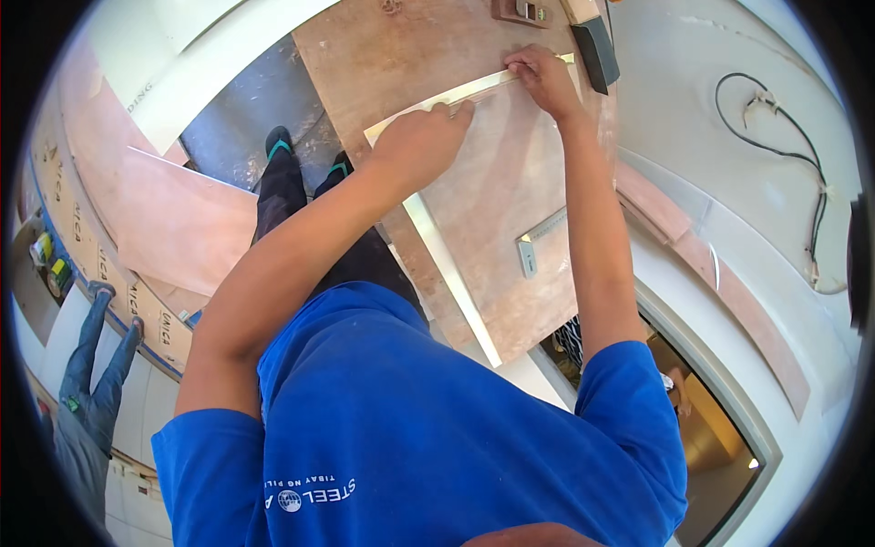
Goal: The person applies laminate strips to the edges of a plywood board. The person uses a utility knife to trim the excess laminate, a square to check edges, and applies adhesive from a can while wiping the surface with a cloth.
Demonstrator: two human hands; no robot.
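A flat board (501, 182) with pale strips along its edges lies on a brown plywood sheet (351, 55). Its far edge carries a light-coloured strip (483, 88), and both my hands are at this edge. My left hand (421, 144) is closed over the strip near its left part, with the fingertips partly hidden. Farther right, my right hand (545, 84) pinches at the same strip, close to the board's far right corner. Another pale strip (453, 278) runs down the board's left side. A metal try square (529, 257) rests on the board beside my right forearm.
A wooden hand plane (522, 11) and a dark block (596, 56) lie beyond the board. White panels (196, 77) and plywood sheets (187, 214) are on the left. Black cable (802, 155) hangs on the right wall. Another person's legs (96, 365) show at far left.
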